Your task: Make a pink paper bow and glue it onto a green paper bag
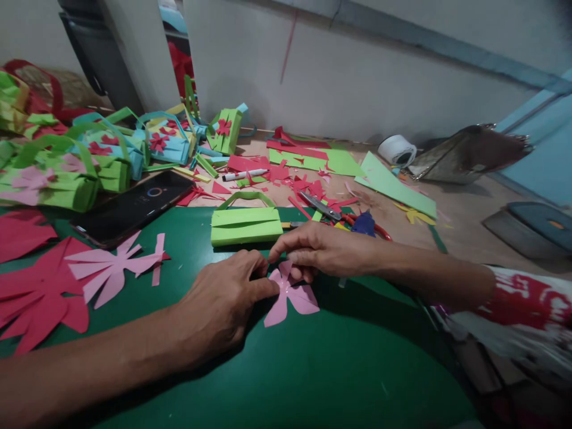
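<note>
The green sheet (pixel 313 369) covers the near bench. On it the left hand (pixel 223 304) is curled, its thumb and forefinger nipping the pink paper flower (pixel 292 298) at the centre. The right hand (pixel 322 250), fingers bent down, pinches the top petal, just in front of the green paper bag (pixel 245 223). Light, even pressure at the centre seems best, since thin paper tears under a hard pull.

My head camera looks forward and down, close above the pink paper flower (pixel 292 296), wall (pixel 357 77) beyond it.
</note>
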{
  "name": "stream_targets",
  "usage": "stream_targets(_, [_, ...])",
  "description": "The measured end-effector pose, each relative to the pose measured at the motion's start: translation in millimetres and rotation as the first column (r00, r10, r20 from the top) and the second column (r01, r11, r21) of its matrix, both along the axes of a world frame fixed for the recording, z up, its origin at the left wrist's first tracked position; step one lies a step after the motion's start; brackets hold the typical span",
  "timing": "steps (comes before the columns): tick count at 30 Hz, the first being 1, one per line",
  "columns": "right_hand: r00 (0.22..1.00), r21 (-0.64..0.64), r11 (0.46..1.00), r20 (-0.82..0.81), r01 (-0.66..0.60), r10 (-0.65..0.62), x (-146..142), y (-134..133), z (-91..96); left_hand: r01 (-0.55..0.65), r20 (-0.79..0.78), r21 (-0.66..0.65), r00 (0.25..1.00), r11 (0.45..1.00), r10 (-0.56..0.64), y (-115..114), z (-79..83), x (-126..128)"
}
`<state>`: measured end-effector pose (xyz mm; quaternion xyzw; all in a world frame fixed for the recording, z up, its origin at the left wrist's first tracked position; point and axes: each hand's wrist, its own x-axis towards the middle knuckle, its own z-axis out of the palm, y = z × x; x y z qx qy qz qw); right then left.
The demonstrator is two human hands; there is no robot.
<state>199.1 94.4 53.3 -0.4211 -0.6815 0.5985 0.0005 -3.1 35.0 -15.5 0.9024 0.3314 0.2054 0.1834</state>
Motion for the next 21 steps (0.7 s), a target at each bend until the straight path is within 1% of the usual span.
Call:
stream_targets(4, [0.989,-0.075,0.986,-0.007,-0.149,0.149,-1,14,4.4,0.024,-0.045,0.012,0.999,1.0,-0.024,2,5.8,0])
stream_targets(8, [0.975,-0.144,0.965,-0.013,-0.219,0.22,0,20,3.0,0.036,-0.063,0.073,0.997,0.997,-0.032,5,6.6,0])
stream_targets(11, [0.973,-0.181,0.956,-0.031,-0.232,0.23,2,20,0.5,0.031,-0.071,0.089,0.997,0.996,-0.025,7,4.6,0])
stream_targets(17, [0.982,-0.187,0.964,-0.009,-0.187,0.189,5,18,-2.3,0.018,-0.063,0.086,0.998,0.996,-0.013,10,5.7,1])
stream_targets(21, [0.977,-0.192,0.958,-0.004,-0.211,0.215,6,19,-1.8,0.021,-0.057,0.107,0.998,0.994,-0.015,10,6.4,3])
